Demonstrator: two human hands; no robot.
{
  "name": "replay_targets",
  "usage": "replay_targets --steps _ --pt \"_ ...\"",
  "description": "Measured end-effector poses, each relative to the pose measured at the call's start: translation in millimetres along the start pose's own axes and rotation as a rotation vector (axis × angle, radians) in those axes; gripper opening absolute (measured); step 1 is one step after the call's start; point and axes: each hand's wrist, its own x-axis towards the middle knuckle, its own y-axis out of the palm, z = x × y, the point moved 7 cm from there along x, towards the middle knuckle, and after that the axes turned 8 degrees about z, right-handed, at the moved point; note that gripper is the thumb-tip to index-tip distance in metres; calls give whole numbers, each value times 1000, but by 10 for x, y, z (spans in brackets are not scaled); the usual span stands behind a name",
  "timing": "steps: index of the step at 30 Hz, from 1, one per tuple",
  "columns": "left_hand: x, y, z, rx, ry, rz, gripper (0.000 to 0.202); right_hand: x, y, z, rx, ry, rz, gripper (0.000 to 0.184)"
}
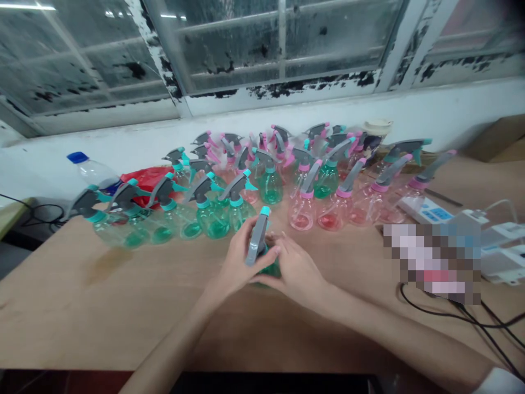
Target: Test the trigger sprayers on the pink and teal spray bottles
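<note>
Between my two hands is a green spray bottle (270, 268) with a grey and teal trigger head (257, 238). My left hand (240, 251) wraps round its neck and trigger head from the left. From the right, my right hand (297, 268) closes round the bottle body, thumb across the front. Most of the body is hidden by my fingers. Just beyond stand several green spray bottles (213, 221) in a row on the left, their heads grey with teal collars. Several pink spray bottles (302, 213) with pink collars stand on the right.
More spray bottles crowd behind, against the white wall (139, 117) below the window. A blue-capped clear bottle (96, 174) and a red bag (147, 180) lie at the back left. White adapters (502, 246), a blurred-out item (430, 262) and black cables (435, 312) occupy the wooden table's (123, 312) right side.
</note>
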Motion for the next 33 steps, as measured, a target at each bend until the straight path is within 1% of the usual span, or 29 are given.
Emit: replay_targets --steps 2,3,5,7,8,9,12,16,19,23,28,31,33 --pt "-67 -36 -6 -13 6 -5 38 -13 96 46 123 36 73 57" --pt "-106 -63 -5 -19 10 -17 35 -27 141 68 177 47 108 58" --pt "-187 -126 8 -26 12 -47 34 -72 203 119 234 19 156 62" --pt "-262 -197 23 -29 12 -71 35 -148 240 135 220 -24 190 66" --pt "-296 -234 28 -30 11 -79 36 -197 258 108 191 -25 207 67" --pt "-327 -271 31 -30 10 -83 37 -253 277 49 151 5 227 67" --pt "-410 -369 39 -33 3 -76 39 -454 302 -222 31 146 247 58" --pt "-490 -437 72 -45 -22 -75 41 -733 308 -559 -61 281 225 58" --pt "-525 -439 96 -52 -44 -108 43 -883 336 -688 -78 308 196 59" --pt "-543 -427 106 -58 -67 -139 42 -968 365 -733 -76 286 139 61" --pt "-546 -454 128 -65 -64 -130 27 -1008 335 -785 -10 317 82 56" --pt "-535 -462 137 -71 -58 -121 18 -1028 361 -757 -72 323 82 58" --pt "-525 -457 129 -74 -54 -116 17 -1035 398 -714 -147 324 83 63"
